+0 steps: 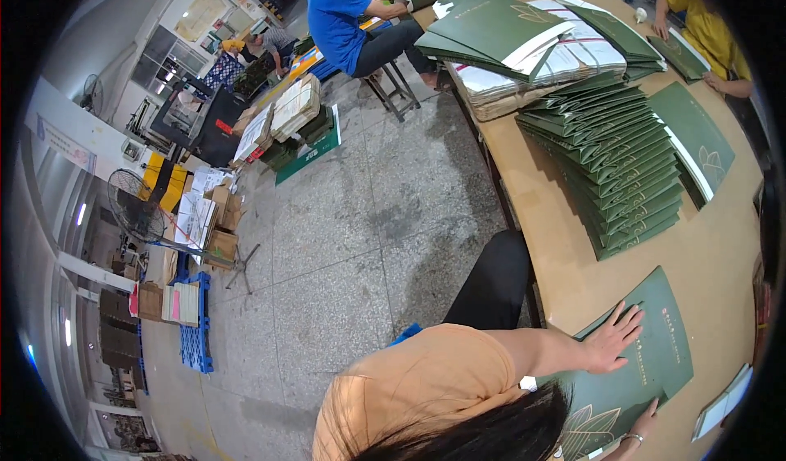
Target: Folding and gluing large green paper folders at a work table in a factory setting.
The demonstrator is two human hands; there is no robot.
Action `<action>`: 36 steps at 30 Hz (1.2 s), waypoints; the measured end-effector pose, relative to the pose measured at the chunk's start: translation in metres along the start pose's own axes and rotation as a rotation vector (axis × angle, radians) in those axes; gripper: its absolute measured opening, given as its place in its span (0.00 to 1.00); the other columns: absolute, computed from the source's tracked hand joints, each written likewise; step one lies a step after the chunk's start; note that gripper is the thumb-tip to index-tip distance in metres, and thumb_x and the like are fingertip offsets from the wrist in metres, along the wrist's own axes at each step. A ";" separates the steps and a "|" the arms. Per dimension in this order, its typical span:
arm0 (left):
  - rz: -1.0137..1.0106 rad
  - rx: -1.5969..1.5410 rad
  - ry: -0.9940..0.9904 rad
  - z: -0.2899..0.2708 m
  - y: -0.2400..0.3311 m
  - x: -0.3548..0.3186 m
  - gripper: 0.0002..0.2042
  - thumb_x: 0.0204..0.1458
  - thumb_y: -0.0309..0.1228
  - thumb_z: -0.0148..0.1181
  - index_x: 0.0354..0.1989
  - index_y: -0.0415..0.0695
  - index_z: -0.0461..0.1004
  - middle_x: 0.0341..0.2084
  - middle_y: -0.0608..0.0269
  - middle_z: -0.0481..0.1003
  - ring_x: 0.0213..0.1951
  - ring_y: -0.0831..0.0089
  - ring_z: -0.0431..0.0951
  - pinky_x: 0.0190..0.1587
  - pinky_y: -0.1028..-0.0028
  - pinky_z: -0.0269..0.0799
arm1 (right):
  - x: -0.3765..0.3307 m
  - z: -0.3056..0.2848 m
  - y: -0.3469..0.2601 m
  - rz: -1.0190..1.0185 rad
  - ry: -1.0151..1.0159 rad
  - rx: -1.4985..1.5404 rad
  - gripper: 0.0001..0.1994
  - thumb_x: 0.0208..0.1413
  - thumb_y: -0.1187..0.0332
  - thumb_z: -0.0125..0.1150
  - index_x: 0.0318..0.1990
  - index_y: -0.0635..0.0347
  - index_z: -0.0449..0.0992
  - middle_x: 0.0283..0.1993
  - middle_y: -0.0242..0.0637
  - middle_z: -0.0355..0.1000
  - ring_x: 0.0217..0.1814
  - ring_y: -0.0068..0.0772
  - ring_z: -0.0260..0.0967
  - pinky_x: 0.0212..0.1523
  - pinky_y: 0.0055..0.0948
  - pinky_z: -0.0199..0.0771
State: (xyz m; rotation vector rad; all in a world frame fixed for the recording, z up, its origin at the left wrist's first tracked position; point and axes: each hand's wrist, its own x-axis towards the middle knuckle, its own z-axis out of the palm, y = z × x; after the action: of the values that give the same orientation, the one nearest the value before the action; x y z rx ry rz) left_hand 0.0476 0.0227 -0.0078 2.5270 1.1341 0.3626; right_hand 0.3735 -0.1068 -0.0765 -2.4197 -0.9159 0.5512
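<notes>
A flat green paper bag (655, 350) with a pale flower line drawing lies on the table in front of me. My left hand (614, 342) rests palm down on it, fingers spread. At the bag's near right edge is my right hand (642, 425), with a bracelet at the wrist. Its fingers are closed on that edge, though partly hidden. Beyond the bag, a fanned row of folded green paper bags (606, 166) leans across the table. Another flat green bag (696, 137) with a white strip lies to their right.
The tan table (565, 277) also bears a wrapped paper stack (524, 84) topped with green sheets (491, 31). A person in blue (336, 27) sits at its far left; one in yellow (712, 31) handles a bag opposite. Left on the floor stand a fan (135, 203) and a blue pallet (195, 330).
</notes>
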 end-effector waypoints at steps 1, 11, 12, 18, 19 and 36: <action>0.007 0.002 0.004 0.001 0.002 0.000 0.37 0.55 0.53 0.43 0.66 0.37 0.51 0.68 0.43 0.41 0.70 0.49 0.34 0.67 0.43 0.22 | 0.002 -0.004 0.001 -0.001 0.008 0.004 0.36 0.60 0.41 0.45 0.42 0.78 0.73 0.40 0.53 0.76 0.34 0.43 0.72 0.38 0.37 0.72; -0.005 -0.002 0.027 0.003 0.000 -0.002 0.37 0.55 0.53 0.43 0.66 0.37 0.51 0.68 0.43 0.41 0.70 0.48 0.34 0.67 0.43 0.22 | 0.020 -0.013 -0.006 0.075 -0.055 0.299 0.29 0.56 0.45 0.56 0.37 0.71 0.73 0.38 0.39 0.73 0.37 0.30 0.67 0.40 0.29 0.69; -0.004 0.017 0.032 0.002 -0.001 -0.004 0.37 0.55 0.53 0.43 0.66 0.37 0.51 0.68 0.43 0.41 0.70 0.49 0.34 0.67 0.43 0.22 | 0.016 -0.011 -0.011 0.065 -0.053 0.403 0.28 0.56 0.45 0.56 0.36 0.71 0.72 0.38 0.38 0.73 0.37 0.29 0.66 0.41 0.28 0.69; -0.005 0.011 -0.006 0.000 0.000 -0.001 0.37 0.55 0.53 0.43 0.66 0.37 0.51 0.68 0.43 0.41 0.70 0.49 0.34 0.67 0.43 0.23 | 0.050 -0.007 0.001 -0.037 0.062 0.242 0.28 0.57 0.46 0.55 0.44 0.71 0.73 0.41 0.39 0.72 0.40 0.29 0.67 0.44 0.27 0.68; -0.001 0.012 -0.006 -0.003 0.000 -0.001 0.37 0.55 0.53 0.43 0.66 0.37 0.51 0.68 0.43 0.41 0.70 0.49 0.34 0.67 0.43 0.23 | 0.053 -0.009 0.006 -0.035 0.065 0.245 0.28 0.57 0.46 0.55 0.44 0.71 0.73 0.41 0.39 0.72 0.40 0.29 0.67 0.44 0.27 0.68; -0.040 -0.043 -0.075 -0.015 0.006 -0.004 0.36 0.55 0.51 0.45 0.66 0.38 0.51 0.68 0.45 0.41 0.70 0.50 0.34 0.68 0.47 0.25 | 0.016 -0.050 -0.070 -0.059 -0.372 0.122 0.27 0.59 0.46 0.52 0.38 0.69 0.76 0.30 0.35 0.71 0.31 0.25 0.66 0.34 0.27 0.68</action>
State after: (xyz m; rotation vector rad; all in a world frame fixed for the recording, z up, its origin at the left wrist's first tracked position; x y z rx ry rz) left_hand 0.0437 0.0191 0.0084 2.4555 1.1350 0.2771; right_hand 0.3758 -0.0648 0.0000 -2.2113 -1.0628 1.0275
